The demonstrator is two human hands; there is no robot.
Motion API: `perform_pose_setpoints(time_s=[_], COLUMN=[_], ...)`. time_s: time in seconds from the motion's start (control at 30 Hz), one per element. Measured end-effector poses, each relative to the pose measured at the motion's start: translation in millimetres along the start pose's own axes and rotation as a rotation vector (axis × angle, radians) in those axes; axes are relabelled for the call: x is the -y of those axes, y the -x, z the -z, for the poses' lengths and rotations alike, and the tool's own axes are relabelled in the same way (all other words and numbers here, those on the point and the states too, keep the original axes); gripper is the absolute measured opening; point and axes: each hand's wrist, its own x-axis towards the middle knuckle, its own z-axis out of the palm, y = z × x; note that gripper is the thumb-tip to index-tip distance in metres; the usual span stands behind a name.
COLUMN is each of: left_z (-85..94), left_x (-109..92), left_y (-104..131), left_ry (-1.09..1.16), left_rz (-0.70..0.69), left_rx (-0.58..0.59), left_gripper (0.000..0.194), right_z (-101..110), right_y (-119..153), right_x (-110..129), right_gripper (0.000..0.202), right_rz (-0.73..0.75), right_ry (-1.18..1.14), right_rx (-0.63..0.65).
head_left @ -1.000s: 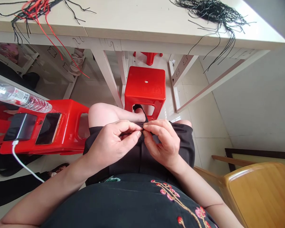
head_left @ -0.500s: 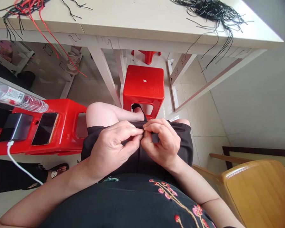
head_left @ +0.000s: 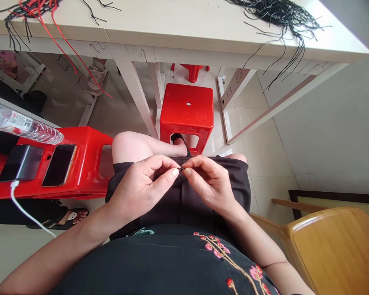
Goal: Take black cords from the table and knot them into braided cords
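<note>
Over my lap, my left hand (head_left: 150, 182) pinches a thin black cord (head_left: 181, 169) between thumb and forefinger. My right hand (head_left: 210, 184) pinches the same cord just to the right, its fingertips nearly meeting the left ones. A small dark loop of the cord shows between the fingertips; the rest is lost against my black shorts (head_left: 169, 209). On the white table ahead lie a bundle of black cords (head_left: 273, 16), its loose ends hanging over the edge, and a tangle of red and black cords (head_left: 38, 10). A few short black cord pieces (head_left: 94, 12) lie between them.
A red stool (head_left: 187, 104) stands under the table (head_left: 172, 28). At left, another red stool (head_left: 89, 159) bears a phone (head_left: 59, 165), a power bank (head_left: 23, 163) with a white cable, and a plastic bottle (head_left: 24, 123). A wooden chair (head_left: 335, 246) is at right. Another person's foot (head_left: 75, 216) shows at left.
My fingertips have drawn slightly apart and my thumbs have turned up, so the dark cord between them now shows. At left, the other person's leg and foot have shifted slightly.
</note>
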Motion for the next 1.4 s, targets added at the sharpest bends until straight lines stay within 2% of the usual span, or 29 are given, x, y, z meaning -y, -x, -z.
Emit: perform_pose_setpoints(time_s=[0.1, 0.3, 0.5, 0.57, 0.73, 0.93, 1.07, 1.23, 1.3, 1.4], left_z=[-0.4, -1.3, 0.0, 0.1, -0.3, -2.2, -2.0, -1.3, -1.2, -1.4], left_x=[2, 4, 6, 8, 11, 9, 9, 7, 6, 8], left_y=[-1, -2, -7, -8, -10, -10, -10, -10, -10, -11], left_ry=[0.018, 0.036, 0.26, 0.334, 0.428, 0.487, 0.465, 0.465, 0.499, 0.546], left_rz=[0.029, -0.043, 0.175, 0.216, 0.28, 0.346, 0.342, 0.34, 0.359, 0.389], left_rx=[-0.019, -0.009, 0.04, 0.052, 0.098, 0.123, 0.144, 0.145, 0.137, 0.119], left_gripper=[0.017, 0.015, 0.016, 0.016, 0.018, 0.019, 0.019, 0.014, 0.013, 0.016], right_z=[1, 2, -4, -7, -7, -5, -4, -3, -3, -2], right_y=[-1, -2, 0, 0, -1, -1, -2, -3, -3, -2], right_x=[1, 3, -1, -4, -5, -3, -2, -5, -7, -7], right_gripper=[0.006, 0.012, 0.013, 0.019, 0.018, 0.011, 0.013, 0.013, 0.01, 0.007], right_rz=[-0.068, -0.121, -0.124, -0.121, -0.155, -0.08, -0.136, -0.189, -0.144, 0.077], right_ry=[-0.016, -0.047, -0.211, -0.288, -0.307, -0.261, -0.203, -0.244, -0.183, 0.085], right_rx=[0.053, 0.107, 0.054, 0.027, -0.004, 0.002, -0.027, 0.035, 0.031, -0.116])
